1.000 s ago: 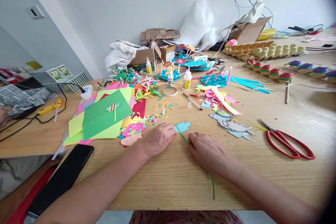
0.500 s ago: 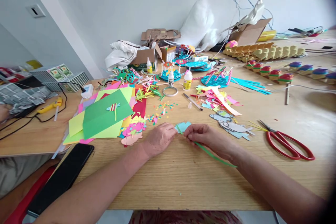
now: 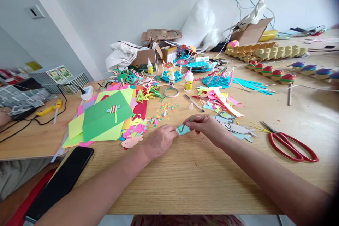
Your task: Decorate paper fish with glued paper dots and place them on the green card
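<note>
Between my two hands is a light-blue paper fish (image 3: pixel 186 130), pinched at its left end by the closed fingers of my left hand (image 3: pixel 162 140). Green paper strip (image 3: pixel 182 128) crosses the fish in slanting bands. My right hand (image 3: pixel 208 127) is closed at the fish's right end, fingers pinching the strip, which curves up over the fingertips. Parts of the fish and strip are hidden by the fingers. Grey and blue paper fish (image 3: pixel 238 129) lie just beyond my right hand, and pink paper fish (image 3: pixel 134 140) lie left of my left hand.
Red-handled scissors (image 3: pixel 291 144) lie at the right. Coloured paper sheets (image 3: pixel 106 113) and a black phone (image 3: pixel 60 180) are at the left. Glue bottles (image 3: pixel 188 80), a tape roll (image 3: pixel 171 92), a pen (image 3: pixel 194 103) and paper scraps (image 3: pixel 212 97) lie ahead. A person sits at far left.
My right hand has risen slightly with the green strip. The strip's loose end, which trailed toward my right forearm, now curves up over the fingers, and a slanting green band shows across the fish.
</note>
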Demonstrator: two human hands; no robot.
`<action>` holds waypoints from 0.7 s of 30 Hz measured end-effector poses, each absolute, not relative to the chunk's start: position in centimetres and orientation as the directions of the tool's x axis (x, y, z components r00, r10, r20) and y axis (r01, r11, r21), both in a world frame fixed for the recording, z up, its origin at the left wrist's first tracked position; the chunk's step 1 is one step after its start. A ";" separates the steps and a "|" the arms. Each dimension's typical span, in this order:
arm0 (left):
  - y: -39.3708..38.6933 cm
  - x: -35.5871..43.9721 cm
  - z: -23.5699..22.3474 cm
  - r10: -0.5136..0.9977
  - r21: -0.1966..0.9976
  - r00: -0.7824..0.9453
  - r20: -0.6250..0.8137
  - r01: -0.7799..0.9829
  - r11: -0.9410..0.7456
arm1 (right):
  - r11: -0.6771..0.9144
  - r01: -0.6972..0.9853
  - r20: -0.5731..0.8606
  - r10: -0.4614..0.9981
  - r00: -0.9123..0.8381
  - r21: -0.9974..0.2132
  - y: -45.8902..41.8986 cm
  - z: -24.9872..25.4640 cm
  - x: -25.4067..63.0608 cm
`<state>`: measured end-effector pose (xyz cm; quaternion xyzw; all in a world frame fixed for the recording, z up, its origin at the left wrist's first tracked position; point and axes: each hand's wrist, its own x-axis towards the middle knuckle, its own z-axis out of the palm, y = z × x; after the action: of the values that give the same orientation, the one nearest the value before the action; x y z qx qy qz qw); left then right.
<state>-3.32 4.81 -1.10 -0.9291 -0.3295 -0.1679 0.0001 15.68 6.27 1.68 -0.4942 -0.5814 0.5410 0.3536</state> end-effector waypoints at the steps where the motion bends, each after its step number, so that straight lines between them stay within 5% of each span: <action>1: 4.8 -3.3 -1.1 0.609 0.107 0.728 0.314 0.610 -0.785 | -0.055 0.201 -0.104 0.965 -0.243 -0.978 6.5 1.5 15.7; 21: 4.8 -3.3 -1.3 0.636 0.159 0.709 0.305 0.621 -0.768 | -0.083 -0.147 -0.085 0.996 0.010 -0.986 9.2 2.5 16.8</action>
<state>-3.32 4.80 -1.33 -0.9240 -0.3401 -0.1734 -0.0223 16.75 9.16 2.49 -0.4867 -0.4364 0.5518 0.5179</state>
